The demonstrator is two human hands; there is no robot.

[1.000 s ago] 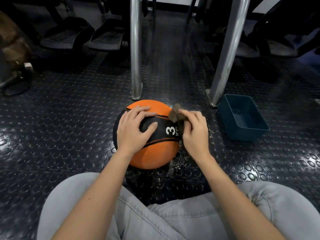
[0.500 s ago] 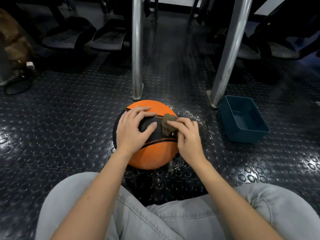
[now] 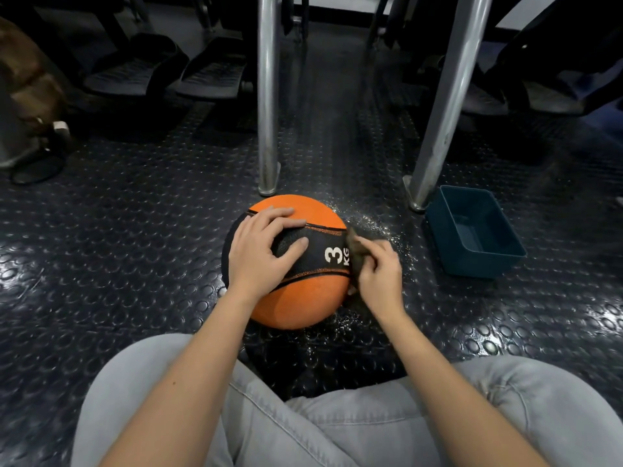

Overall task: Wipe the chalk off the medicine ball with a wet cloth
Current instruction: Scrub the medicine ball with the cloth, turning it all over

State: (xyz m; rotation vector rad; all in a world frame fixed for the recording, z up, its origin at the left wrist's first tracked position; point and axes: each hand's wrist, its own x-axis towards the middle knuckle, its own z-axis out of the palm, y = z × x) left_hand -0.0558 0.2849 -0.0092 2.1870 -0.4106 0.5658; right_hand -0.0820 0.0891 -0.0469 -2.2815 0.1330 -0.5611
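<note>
Medicine ball (image 3: 296,298), orange with a black band marked 3 KG: sits on the dark studded floor (image 3: 135,247), just ahead of the knees in grey jeans (image 3: 337,426). Left hand (image 3: 259,254) flat on top, fingers spread over band and orange, thumb on the band, pinching nothing. Right hand (image 3: 379,274) curled round a small brownish cloth (image 3: 355,251), pressing it against the ball's right side just past the 3 KG print. Fine glittery specks (image 3: 381,224) on the floor round that side. Teal tub (image 3: 478,267) off to the right, near the ball but not touching, just beside a slanted metal leg (image 3: 445,106). Upright metal leg (image 3: 268,96) just behind the ball.
</note>
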